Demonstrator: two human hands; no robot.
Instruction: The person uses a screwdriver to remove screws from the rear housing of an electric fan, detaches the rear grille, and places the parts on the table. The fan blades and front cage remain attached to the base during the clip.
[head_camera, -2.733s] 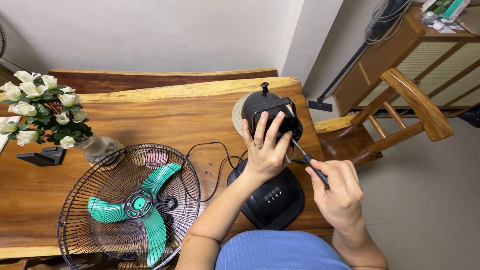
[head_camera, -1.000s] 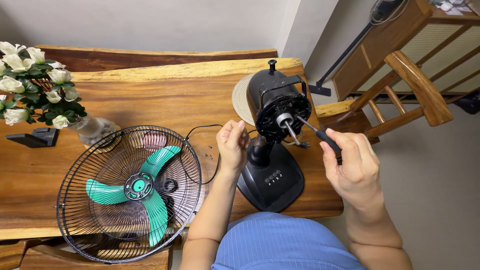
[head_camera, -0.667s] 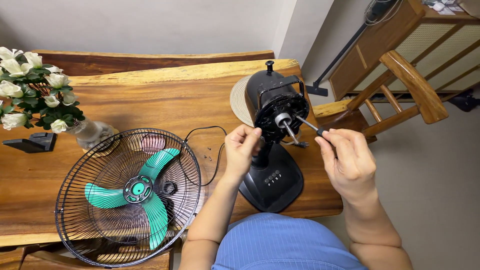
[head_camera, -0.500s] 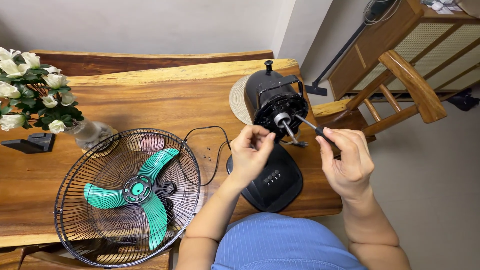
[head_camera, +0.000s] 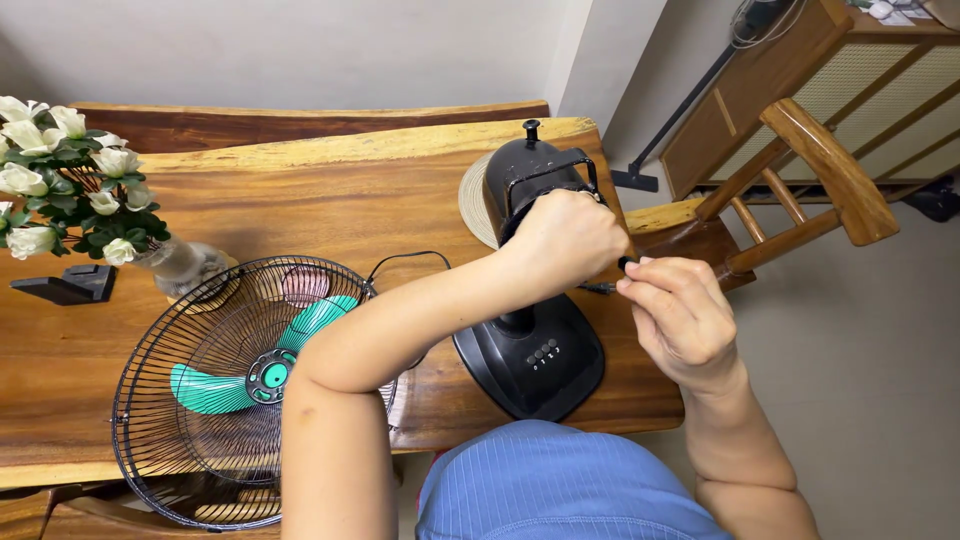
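Now left hand (head_camera: 565, 235) covers the black motor housing (head_camera: 530, 170); right hand (head_camera: 680, 320) pinches a screwdriver (head_camera: 626, 263).

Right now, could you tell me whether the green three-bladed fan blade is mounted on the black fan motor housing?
No, the green three-bladed fan blade lies inside the black wire fan guard on the wooden table, apart from the black fan motor housing.
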